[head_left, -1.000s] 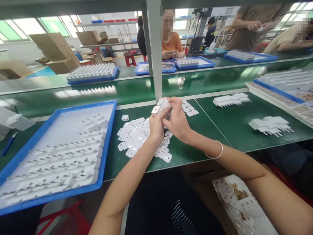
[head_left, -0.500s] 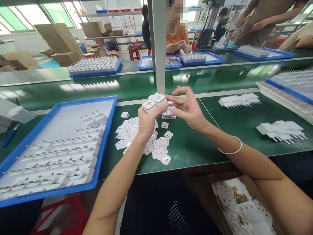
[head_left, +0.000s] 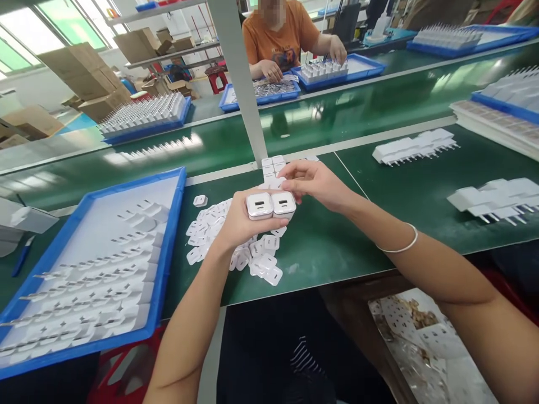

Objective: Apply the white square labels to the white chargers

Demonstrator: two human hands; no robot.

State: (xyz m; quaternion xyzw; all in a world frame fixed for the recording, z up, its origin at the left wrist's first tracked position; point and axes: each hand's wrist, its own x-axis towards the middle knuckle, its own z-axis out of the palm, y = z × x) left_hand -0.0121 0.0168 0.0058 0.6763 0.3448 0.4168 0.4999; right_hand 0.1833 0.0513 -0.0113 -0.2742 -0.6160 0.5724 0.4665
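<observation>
My left hand (head_left: 240,219) is closed around white charger blocks, two of which (head_left: 270,205) face me side by side with their port slots showing. Just behind them, my right hand (head_left: 318,182) pinches at a small white piece (head_left: 275,183); its fingertips partly cover this piece, and I cannot tell whether it is a cover or another block. Beneath and beside my left hand spreads a loose pile of white slotted cover plates (head_left: 208,227). Neat stacks of white pieces (head_left: 273,164) stand beyond my hands, at the foot of the post.
To the left lies a blue-rimmed tray (head_left: 162,292) with rows of pronged white chargers. Two groups of pronged chargers (head_left: 415,147) (head_left: 499,197) rest at the right. A post (head_left: 240,84) rises ahead. Across the bench, a person in orange (head_left: 275,42) works over trays.
The charger blocks have come lower and nearer, turning their slotted faces toward me. My right hand's spread fingers have closed to a pinch behind them. The view has tilted, and the person opposite reaches into trays.
</observation>
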